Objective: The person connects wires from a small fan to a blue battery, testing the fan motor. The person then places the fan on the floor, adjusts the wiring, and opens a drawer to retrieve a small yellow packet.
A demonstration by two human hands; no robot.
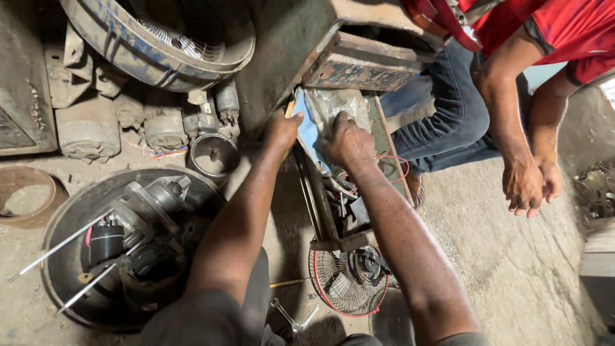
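The left hand (282, 128) reaches up under a rusty metal frame (359, 61) and its fingers curl round the edge of a long box (378, 128) that holds loose parts. The right hand (348, 141) lies in that box, fingers bent over a clear plastic bag (333, 102) — whether they pinch it cannot be told. Red wire (394, 160) loops just beside the right wrist. At the box's near end sits a small fan guard (349, 282), with a spanner (295, 317) on the floor near it. To the left, a round pan (64, 256) holds a motor (150, 202) and rods. Another person in a red shirt (564, 29) crouches on the right, hands (532, 182) joined.
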